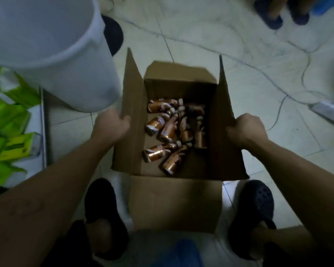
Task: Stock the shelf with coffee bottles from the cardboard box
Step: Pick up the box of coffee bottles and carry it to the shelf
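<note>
left hand [112, 125] and right hand [246, 129] each grip a side flap of the cardboard box [174, 201]; coffee bottles [172, 132] lie flat between and below them.

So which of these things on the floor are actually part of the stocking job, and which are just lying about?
Part of the job:
- cardboard box, open on the floor
- coffee bottles lying loose inside it
- left hand and right hand, each gripping a side flap

Just lying about:
- white bucket
- green packets at the left
- thin cable across the tiles
</note>
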`<state>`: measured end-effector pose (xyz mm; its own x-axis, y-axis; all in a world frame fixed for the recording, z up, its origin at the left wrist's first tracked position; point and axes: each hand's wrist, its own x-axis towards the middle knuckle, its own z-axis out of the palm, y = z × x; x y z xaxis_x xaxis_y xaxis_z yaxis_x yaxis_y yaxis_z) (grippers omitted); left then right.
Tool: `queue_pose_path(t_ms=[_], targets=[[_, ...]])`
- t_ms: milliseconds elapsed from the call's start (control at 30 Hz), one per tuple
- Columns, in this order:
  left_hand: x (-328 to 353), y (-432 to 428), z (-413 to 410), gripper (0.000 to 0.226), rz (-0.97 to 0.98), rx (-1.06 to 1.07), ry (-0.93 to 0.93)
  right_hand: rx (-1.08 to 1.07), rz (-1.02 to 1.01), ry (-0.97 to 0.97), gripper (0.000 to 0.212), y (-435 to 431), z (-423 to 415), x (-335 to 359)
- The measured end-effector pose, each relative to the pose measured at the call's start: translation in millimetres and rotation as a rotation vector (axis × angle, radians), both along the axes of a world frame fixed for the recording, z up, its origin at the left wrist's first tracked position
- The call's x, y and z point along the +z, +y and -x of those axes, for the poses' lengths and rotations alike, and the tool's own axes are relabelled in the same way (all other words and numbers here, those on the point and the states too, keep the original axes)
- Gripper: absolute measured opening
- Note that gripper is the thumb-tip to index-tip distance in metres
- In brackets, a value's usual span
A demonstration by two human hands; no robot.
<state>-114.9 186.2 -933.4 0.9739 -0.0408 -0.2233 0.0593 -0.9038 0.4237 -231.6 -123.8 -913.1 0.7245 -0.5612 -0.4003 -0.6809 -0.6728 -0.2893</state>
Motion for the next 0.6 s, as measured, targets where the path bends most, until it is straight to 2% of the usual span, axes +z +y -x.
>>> queue_pose_path(t_ms=[100, 200, 300, 367, 433, 500, 600], targets=[[19.6, 10.4, 25.0, 0.024, 0.042, 0.069, 0.046, -0.068, 0.026, 0.031, 0.024, 6.7, 23.2, 28.2], [47.1, 29.6, 49.5, 0.016, -0.069, 0.104, 0.088, 0.030, 0.101, -0.008, 0.051, 23.6, 42.7, 62.2], [74.6, 24.9, 55.9, 0.040, -0.112, 0.006, -0.044, 0.040, 0.085, -0.073, 0.064, 39.9, 53.6, 81.6], [86.2, 9.5, 65.8, 0.047, -0.015, -0.100, -0.033, 0.031, -0.021, 0.002, 0.062, 56.6, 60.0, 84.9], [85.4, -3.6, 75.3, 0.046, 0.078, -0.145, 0.051, 0.058, -0.171, 0.110, 0.050, 71.5, 60.5, 80.2], [73.2, -10.9, 77.8, 0.046, 0.098, -0.175, 0.130, 0.043, -0.306, 0.168, 0.044, 80.7, 54.2, 67.4], [51.9, -19.9, 70.2, 0.045, 0.100, -0.216, 0.266, -0.069, -0.462, 0.178, 0.053, 86.6, 42.4, 38.1]])
